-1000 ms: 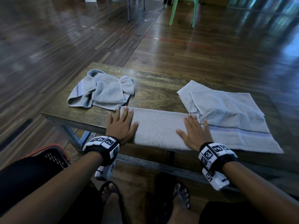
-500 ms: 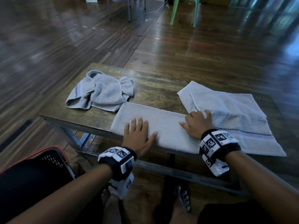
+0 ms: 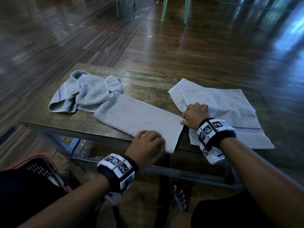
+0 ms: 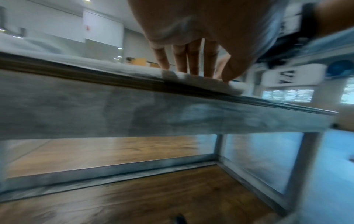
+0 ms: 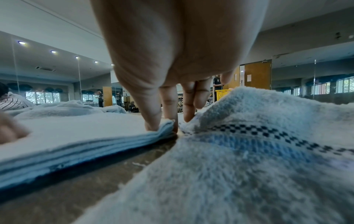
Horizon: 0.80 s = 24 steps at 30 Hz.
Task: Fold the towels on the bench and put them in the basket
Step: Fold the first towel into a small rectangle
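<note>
A long folded grey towel [image 3: 138, 119] lies slanted across the wooden bench [image 3: 144, 83]. My left hand [image 3: 159, 142] is at its near right corner, fingers curled; in the left wrist view the fingers and thumb [image 4: 197, 75] bunch on the towel's edge [image 4: 201, 84] at the bench rim. My right hand [image 3: 185, 118] pinches the far right corner; in the right wrist view thumb and forefinger [image 5: 162, 128] nip the stacked layers [image 5: 76, 144]. A crumpled towel [image 3: 88, 94] lies at the left. A flat towel [image 3: 222, 112] with a checked stripe [image 5: 268, 133] lies at the right.
A dark basket with an orange rim [image 3: 41, 159] stands on the floor at my lower left. My feet [image 3: 178, 199] are under the bench, by its metal frame [image 4: 300, 166]. Green chair legs [image 3: 164, 10] stand far behind on the wooden floor.
Both hands left their flat press on the folded towel. The left slid right to the near right corner and curled; the right curled onto the far right corner. The towel now lies slanted.
</note>
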{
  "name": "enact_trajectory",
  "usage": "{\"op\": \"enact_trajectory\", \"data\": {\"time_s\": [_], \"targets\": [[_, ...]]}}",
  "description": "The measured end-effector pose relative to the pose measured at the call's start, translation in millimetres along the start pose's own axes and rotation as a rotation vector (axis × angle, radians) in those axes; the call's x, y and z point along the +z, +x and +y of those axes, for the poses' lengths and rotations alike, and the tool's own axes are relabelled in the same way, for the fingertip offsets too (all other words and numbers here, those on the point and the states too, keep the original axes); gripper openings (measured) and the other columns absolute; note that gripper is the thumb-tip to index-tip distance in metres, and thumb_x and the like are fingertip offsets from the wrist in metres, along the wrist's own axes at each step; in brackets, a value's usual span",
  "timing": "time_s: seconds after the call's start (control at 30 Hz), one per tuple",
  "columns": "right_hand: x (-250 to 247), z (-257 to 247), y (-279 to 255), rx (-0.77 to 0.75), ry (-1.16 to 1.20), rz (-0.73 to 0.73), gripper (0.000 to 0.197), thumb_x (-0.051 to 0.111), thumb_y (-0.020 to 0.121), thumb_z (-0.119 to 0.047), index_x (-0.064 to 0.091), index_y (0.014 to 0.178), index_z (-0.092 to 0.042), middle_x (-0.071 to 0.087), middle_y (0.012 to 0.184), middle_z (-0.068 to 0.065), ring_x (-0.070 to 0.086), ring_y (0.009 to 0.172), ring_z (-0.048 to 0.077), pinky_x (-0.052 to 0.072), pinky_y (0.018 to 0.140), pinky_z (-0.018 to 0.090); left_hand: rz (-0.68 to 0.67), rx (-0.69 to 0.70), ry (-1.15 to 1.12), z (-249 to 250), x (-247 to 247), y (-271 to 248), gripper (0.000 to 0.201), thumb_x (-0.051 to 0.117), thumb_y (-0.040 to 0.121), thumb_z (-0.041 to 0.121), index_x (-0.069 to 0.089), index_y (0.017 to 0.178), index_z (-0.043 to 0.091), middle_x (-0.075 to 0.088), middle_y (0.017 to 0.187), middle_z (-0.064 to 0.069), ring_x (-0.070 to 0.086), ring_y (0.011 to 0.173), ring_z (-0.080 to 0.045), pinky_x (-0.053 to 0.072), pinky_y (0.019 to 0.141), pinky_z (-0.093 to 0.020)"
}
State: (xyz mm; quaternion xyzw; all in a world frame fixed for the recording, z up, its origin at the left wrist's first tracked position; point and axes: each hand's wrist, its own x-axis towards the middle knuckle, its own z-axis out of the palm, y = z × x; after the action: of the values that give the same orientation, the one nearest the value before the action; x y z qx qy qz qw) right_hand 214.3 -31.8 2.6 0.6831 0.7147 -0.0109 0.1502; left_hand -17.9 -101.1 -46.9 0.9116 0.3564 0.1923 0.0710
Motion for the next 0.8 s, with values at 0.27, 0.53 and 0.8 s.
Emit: {"op": "enact_trajectory", "data": {"time_s": [0.27,0.53,0.8], "targets": [[1,-3,2,0.04,0.132,0.059,0.016,0.056,0.081,-0.036,0.063,0.091,-0.026,0.053,0.108,0.003,0.039,0.109,0.026,0.026,0.084,0.039,-0.007,-0.023,0.139,20,19,11,0.033,0.065,0.066,0.039,0.06,0.095,0.023,0.062,0.097,0.003,0.06,0.087,-0.02,0.045,0.071,-0.032],[-31,31,-22,-0.045,1.002,-0.005,0.012,0.064,0.082,-0.009,0.057,0.091,-0.014,0.062,0.079,0.006,0.056,0.07,0.016,0.045,0.061,0.015,0.241,-0.027,-0.01,44,-13,16,0.015,0.055,0.073,0.035,0.059,0.079,0.023,0.059,0.077,0.007,0.055,0.073,-0.015,0.03,0.071,-0.027],[-66,53,-37,-0.254,1.362,-0.06,0.021,0.055,0.069,-0.017,0.067,0.087,-0.015,0.065,0.065,-0.007,0.053,0.056,0.003,0.03,0.051,0.018,0.388,-0.23,-0.242,47,-68,16,0.018,0.054,0.074,0.039,0.055,0.076,0.022,0.059,0.068,0.01,0.056,0.065,-0.01,0.041,0.074,-0.035]]}}
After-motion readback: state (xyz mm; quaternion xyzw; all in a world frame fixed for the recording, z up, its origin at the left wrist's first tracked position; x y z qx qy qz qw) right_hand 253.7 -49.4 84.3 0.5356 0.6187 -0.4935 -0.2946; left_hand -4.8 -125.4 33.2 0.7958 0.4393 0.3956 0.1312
